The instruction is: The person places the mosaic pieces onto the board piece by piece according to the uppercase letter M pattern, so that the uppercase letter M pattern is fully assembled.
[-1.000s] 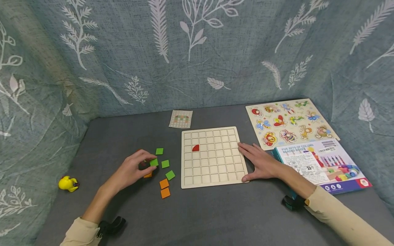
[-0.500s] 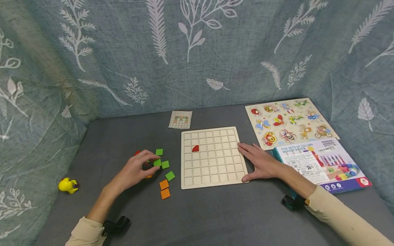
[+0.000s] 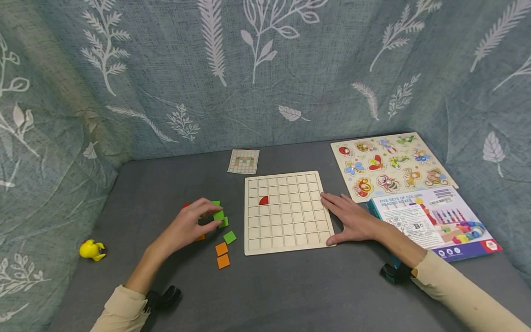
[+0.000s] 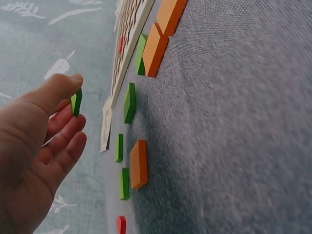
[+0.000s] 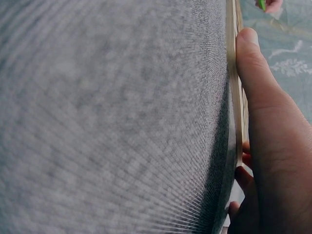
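Observation:
My left hand (image 3: 190,225) pinches a small green square tile (image 4: 76,101) between thumb and fingertips, raised over the loose tiles left of the wooden grid board (image 3: 290,216). Below it lie more green tiles (image 4: 129,103), an orange tile (image 4: 139,165) and a red piece (image 4: 121,224), partly hidden by the hand in the head view. A red quarter-circle piece (image 3: 263,200) sits in a cell at the board's upper left. My right hand (image 3: 351,218) rests along the board's right edge with fingers extended, its thumb at the near right corner.
Two orange tiles (image 3: 222,255) lie near the board's lower left. Behind the board is a small pattern card (image 3: 243,161). An insect puzzle board (image 3: 390,161) and a bead game box (image 3: 435,223) stand at right. A yellow toy (image 3: 92,249) is at far left.
My left hand has moved a little to the right with the green tile, toward the board. The right hand and the board have stayed in place.

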Available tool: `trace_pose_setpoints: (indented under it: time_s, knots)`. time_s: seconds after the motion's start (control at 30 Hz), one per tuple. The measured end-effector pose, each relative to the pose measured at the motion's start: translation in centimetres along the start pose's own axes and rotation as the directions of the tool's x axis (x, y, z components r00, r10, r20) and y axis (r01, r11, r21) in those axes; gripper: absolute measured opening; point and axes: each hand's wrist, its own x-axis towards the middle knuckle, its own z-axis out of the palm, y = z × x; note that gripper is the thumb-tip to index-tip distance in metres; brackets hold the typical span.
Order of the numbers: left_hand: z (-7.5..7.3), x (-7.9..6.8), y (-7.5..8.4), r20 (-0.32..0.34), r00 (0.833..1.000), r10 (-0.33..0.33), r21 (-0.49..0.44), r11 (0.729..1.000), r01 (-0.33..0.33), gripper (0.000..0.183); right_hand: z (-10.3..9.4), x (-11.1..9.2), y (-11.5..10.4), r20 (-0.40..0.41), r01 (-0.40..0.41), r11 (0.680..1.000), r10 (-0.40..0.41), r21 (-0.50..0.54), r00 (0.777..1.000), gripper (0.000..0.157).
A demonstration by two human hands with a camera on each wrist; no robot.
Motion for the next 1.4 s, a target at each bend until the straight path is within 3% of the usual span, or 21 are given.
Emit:
trace_pose_setpoints:
  time_s: [0.3, 0.9, 1.03, 1.23, 1.4]
  knots:
    - [0.1, 1.0, 0.5, 0.024, 1.000, 0.001, -0.047, 0.999, 0.001, 0.033, -0.1, 0.0, -0.1, -0.016, 0.005, 1.000, -0.005, 0.017, 1.000, 0.111]
    - [-0.2, 1.5, 0.9, 0.062, 0.997, -0.043, -0.086, 0.995, 0.048, 0.032, -1.4, 0.6, -0.8, 0.093, -0.095, 0.991, 0.087, 0.096, 0.992, 0.113]
    - [-0.4, 1.5, 1.0, 0.048, 0.998, -0.038, -0.079, 0.996, 0.041, 0.032, -1.9, 0.6, -0.9, 0.088, -0.094, 0.989, 0.085, 0.110, 0.992, 0.103]
    - [-0.6, 1.2, 1.1, 0.053, 0.997, -0.049, -0.066, 0.996, 0.052, 0.032, -2.1, 0.4, -1.0, 0.069, -0.018, 0.998, 0.014, 0.059, 0.998, 0.085]
    - [-0.8, 1.3, 1.2, 0.054, 0.997, -0.060, -0.051, 0.997, 0.063, 0.032, -2.0, 0.3, -0.9, 0.039, -0.003, 0.999, 0.001, 0.036, 0.999, 0.083]
